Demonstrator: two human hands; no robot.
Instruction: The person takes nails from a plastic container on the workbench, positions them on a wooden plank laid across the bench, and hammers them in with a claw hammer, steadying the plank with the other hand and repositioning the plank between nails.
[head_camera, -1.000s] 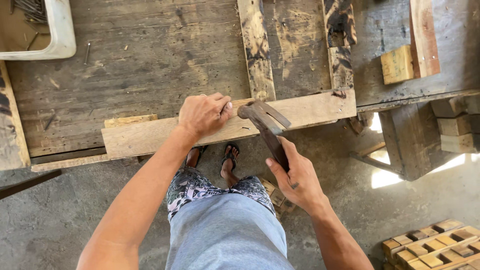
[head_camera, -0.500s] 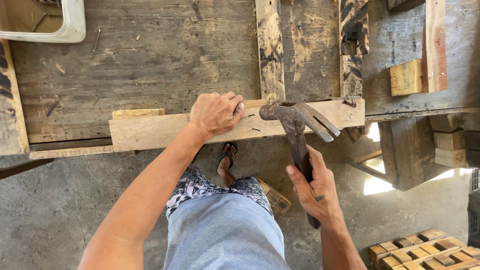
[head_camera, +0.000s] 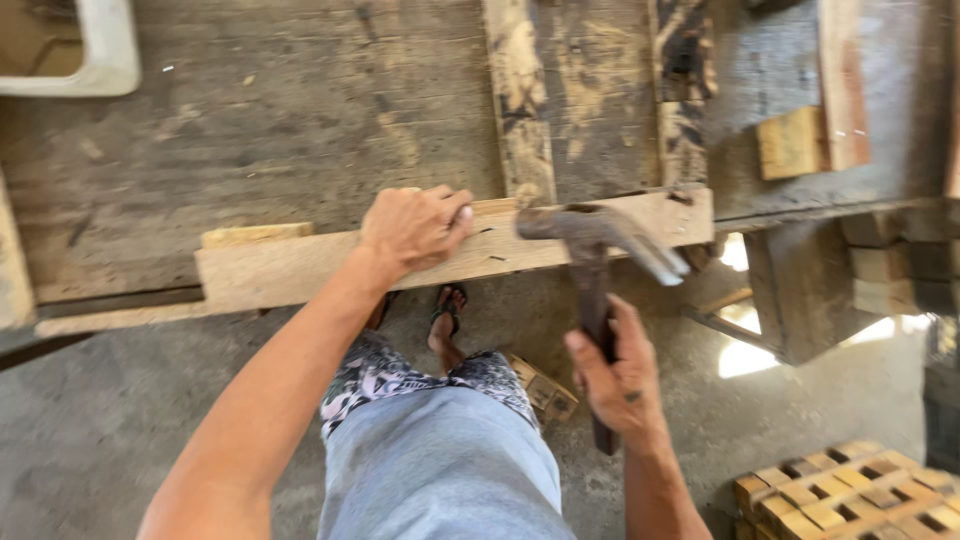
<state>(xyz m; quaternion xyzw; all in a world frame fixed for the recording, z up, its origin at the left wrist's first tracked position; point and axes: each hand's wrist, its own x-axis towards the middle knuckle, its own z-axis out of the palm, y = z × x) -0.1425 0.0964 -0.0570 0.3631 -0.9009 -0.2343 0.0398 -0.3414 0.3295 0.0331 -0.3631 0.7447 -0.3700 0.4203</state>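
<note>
Head view looks straight down on a pale wooden plank (head_camera: 300, 265) lying along the near edge of a dark, worn wooden table (head_camera: 250, 140); everything here is placed from that plank. The left hand (head_camera: 415, 230) rests on top of the plank near its middle, palm down, fingers (head_camera: 455, 212) curled over the far edge and pressing it flat. Just to the right of that hand, the rusty head of a claw hammer (head_camera: 590, 232) sits over the plank's right part, its claw pointing right toward the plank's end; whether the head touches the wood I cannot tell, as it is blurred. The hammer's dark handle runs back from the plank toward the person, and the right hand (head_camera: 620, 375) is wrapped tightly around it, fingers fully closed on the grip.

Beyond the plank, two weathered slats (head_camera: 520, 100) stand across the table. A white plastic tub (head_camera: 105, 60) sits at the far left corner. Short pale wood blocks (head_camera: 790, 143) lie beyond the plank's right end. Below the plank, on the concrete floor (head_camera: 100, 420), are sandalled feet and a small slatted wooden crate (head_camera: 850, 495).
</note>
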